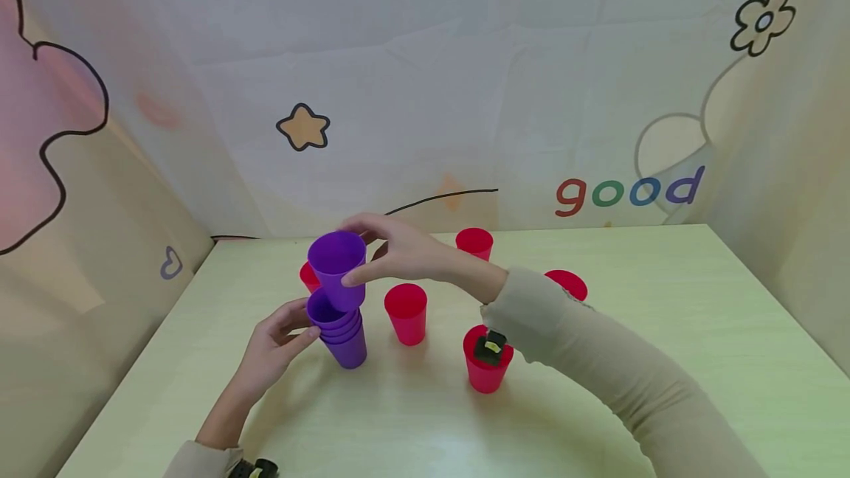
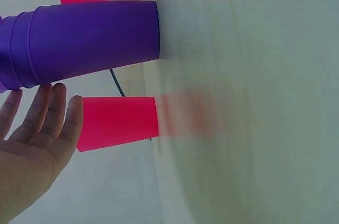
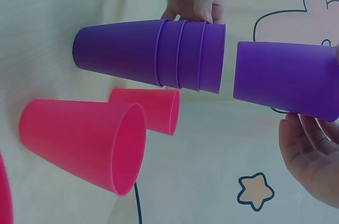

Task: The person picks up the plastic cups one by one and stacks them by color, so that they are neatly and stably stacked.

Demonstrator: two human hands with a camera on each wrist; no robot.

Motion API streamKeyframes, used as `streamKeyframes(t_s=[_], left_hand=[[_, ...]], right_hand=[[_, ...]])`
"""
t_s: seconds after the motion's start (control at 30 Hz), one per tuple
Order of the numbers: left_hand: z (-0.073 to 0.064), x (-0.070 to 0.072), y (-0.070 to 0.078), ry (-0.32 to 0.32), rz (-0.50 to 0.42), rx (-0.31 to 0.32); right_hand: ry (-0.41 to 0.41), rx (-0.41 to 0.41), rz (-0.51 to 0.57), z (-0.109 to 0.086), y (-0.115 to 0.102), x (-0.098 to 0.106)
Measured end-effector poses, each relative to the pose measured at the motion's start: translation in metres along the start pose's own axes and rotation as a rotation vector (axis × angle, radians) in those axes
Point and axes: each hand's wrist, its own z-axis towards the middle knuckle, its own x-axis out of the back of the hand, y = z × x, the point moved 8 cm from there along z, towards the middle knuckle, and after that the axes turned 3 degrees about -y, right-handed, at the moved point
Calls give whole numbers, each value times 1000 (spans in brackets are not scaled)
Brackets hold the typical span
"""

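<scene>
A purple cup [image 1: 336, 260] hangs upright over a stack of purple cups [image 1: 348, 349], held by its sides between the thumb and fingers of my right hand [image 1: 398, 249]. The right wrist view shows a narrow gap between the base of this lifted cup [image 3: 286, 78] and the top rim of the stack [image 3: 116, 52]. Standing on the table, the stack has several nested rims. My left hand [image 1: 268, 349] holds it near those upper rims, thumb in front and fingers behind. In the left wrist view, the fingertips [image 2: 45, 89] touch the side of the stack.
Red cups stand upright around the table [image 1: 412, 419]: one [image 1: 406, 316] just right of the stack, one [image 1: 308, 276] behind it, one [image 1: 474, 242] at the back. Two more, a front cup [image 1: 485, 378] and a right cup [image 1: 567, 283], are partly covered by the right arm. A printed curtain [image 1: 425, 109] closes the back.
</scene>
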Motion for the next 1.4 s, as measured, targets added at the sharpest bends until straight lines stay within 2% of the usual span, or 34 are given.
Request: streamKeyframes(t_s=[0.2, 0.5, 0.87, 1.13, 1.4], left_hand=[[0, 0, 0, 0, -5, 3], [0, 0, 0, 0, -16, -26], [0, 0, -2, 5, 4, -1], [1, 0, -2, 3, 2, 9], [1, 1, -4, -3, 7, 13]], right_hand=[[0, 2, -5, 7, -2, -4], [-4, -1, -19, 14, -1, -11], [-30, -13, -39, 18, 8, -24], [-37, 11, -56, 20, 17, -32], [-42, -31, -68, 19, 25, -40]])
